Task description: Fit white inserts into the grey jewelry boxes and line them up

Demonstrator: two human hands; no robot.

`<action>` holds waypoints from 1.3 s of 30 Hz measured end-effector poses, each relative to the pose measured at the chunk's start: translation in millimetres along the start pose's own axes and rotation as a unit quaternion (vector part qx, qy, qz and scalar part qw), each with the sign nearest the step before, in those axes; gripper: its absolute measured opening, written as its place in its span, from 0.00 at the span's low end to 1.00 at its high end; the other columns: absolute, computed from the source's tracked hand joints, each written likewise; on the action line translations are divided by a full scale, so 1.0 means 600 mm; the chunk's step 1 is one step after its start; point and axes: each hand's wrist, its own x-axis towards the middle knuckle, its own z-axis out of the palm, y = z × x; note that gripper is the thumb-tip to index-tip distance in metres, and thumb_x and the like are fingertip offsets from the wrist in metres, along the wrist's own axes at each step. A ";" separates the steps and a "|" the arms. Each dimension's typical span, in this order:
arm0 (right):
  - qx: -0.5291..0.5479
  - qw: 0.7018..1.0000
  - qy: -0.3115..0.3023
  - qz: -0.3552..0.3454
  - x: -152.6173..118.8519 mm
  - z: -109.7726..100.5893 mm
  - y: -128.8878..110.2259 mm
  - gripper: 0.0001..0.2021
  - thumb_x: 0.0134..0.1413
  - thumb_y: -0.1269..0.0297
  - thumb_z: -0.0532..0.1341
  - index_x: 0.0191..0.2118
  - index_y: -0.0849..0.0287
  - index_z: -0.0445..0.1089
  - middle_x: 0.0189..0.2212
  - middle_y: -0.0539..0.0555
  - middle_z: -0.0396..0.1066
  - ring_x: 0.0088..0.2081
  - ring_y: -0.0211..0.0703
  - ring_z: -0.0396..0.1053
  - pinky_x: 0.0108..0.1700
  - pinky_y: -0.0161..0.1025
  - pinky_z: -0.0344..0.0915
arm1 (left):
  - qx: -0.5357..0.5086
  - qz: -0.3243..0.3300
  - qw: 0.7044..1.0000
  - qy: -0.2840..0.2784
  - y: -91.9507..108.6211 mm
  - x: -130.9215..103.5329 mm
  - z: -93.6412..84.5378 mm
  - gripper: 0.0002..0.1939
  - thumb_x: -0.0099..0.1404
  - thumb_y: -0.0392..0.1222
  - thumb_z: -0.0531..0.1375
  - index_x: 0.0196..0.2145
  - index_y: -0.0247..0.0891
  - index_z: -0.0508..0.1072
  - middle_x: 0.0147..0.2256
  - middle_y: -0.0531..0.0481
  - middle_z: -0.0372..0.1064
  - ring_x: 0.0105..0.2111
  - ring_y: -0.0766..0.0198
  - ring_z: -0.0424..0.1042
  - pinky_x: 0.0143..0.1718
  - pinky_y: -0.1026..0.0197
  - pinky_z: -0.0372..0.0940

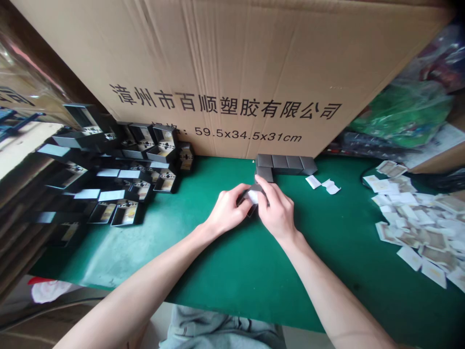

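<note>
My left hand (230,208) and my right hand (276,206) meet around one small dark hinged box (251,188) above the green table. Fingers of both hands are closed on its sides. A white pad (253,197) shows in the box between my thumbs; my fingers hide most of the rest. Just beyond my hands stands a row of closed dark boxes (286,164). To the left lie several open dark boxes (125,213), lids up, with metal hinges and yellowish patches inside. Two white pieces (313,182) rest right of the closed row.
A large cardboard carton (225,58) with printed characters walls off the back. On the right spreads a heap of white and beige pads (417,218). Clear plastic bags (403,111) with green contents sit behind it. The green table (232,271) ends close to my lap.
</note>
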 end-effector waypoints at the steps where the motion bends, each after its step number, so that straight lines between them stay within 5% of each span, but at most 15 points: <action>1: -0.006 1.000 0.003 -0.002 0.001 0.000 -0.001 0.18 0.69 0.70 0.53 0.60 0.56 0.68 0.44 0.56 0.78 0.40 0.41 0.78 0.45 0.35 0.75 | 0.002 0.001 1.000 0.004 0.001 0.000 0.000 0.13 0.64 0.37 0.55 0.44 0.38 0.75 0.25 0.57 0.72 0.23 0.68 0.66 0.28 0.65 0.58; 16: 0.029 0.999 -0.012 0.024 -0.003 0.007 0.000 0.20 0.69 0.70 0.53 0.63 0.53 0.63 0.50 0.56 0.76 0.48 0.44 0.77 0.48 0.38 0.77 | -0.003 0.004 0.999 0.051 -0.015 0.002 0.009 0.19 0.64 0.35 0.55 0.52 0.40 0.74 0.30 0.55 0.77 0.26 0.68 0.70 0.30 0.66 0.64; 23: 0.066 0.996 -0.027 0.057 -0.001 0.009 -0.006 0.23 0.67 0.71 0.52 0.65 0.51 0.59 0.52 0.57 0.74 0.52 0.47 0.76 0.50 0.42 0.78 | -0.047 0.025 0.991 0.123 -0.031 0.009 0.014 0.22 0.63 0.33 0.56 0.55 0.41 0.70 0.47 0.49 0.79 0.40 0.64 0.78 0.41 0.64 0.71; 39: 0.098 0.991 -0.069 0.059 0.002 0.006 -0.006 0.26 0.63 0.77 0.50 0.64 0.51 0.61 0.56 0.57 0.70 0.56 0.46 0.72 0.55 0.43 0.76 | 0.027 0.042 0.992 0.119 -0.029 0.009 0.008 0.25 0.58 0.29 0.58 0.53 0.41 0.74 0.46 0.53 0.80 0.37 0.66 0.78 0.43 0.66 0.70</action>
